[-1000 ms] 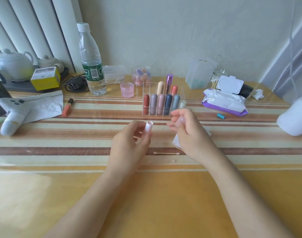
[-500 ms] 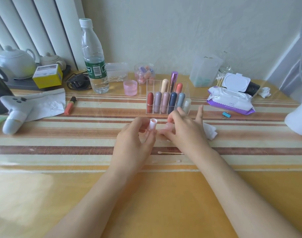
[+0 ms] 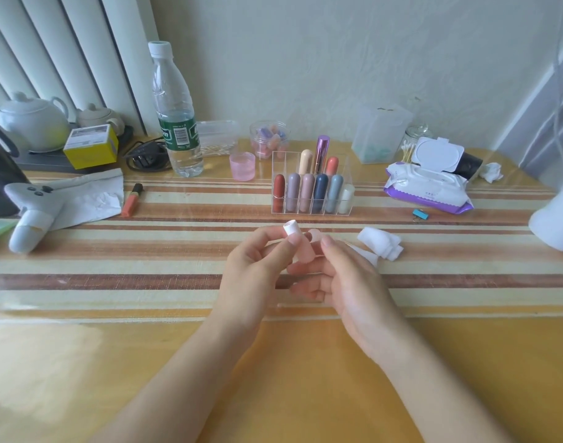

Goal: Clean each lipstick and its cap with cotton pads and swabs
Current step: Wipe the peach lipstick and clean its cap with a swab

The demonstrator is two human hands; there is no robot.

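Pinched in left hand (image 3: 254, 266): white lipstick tube (image 3: 290, 227); pink cap (image 3: 306, 252) gripped by right hand (image 3: 344, 282). Behind, clear organizer (image 3: 280, 161) is filled: six lipsticks (image 3: 320, 193) stood upright in front row, three in back.

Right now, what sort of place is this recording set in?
Probably a home desk or dressing table against a wall: a clear organiser of lipsticks, a pack of wet wipes and a teapot sit on the striped tabletop.

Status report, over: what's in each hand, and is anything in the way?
Left grip pinching lipstick, white end up. Right grip holding pink cap beside it. Cotton pad lies right of hands, nothing blocking.
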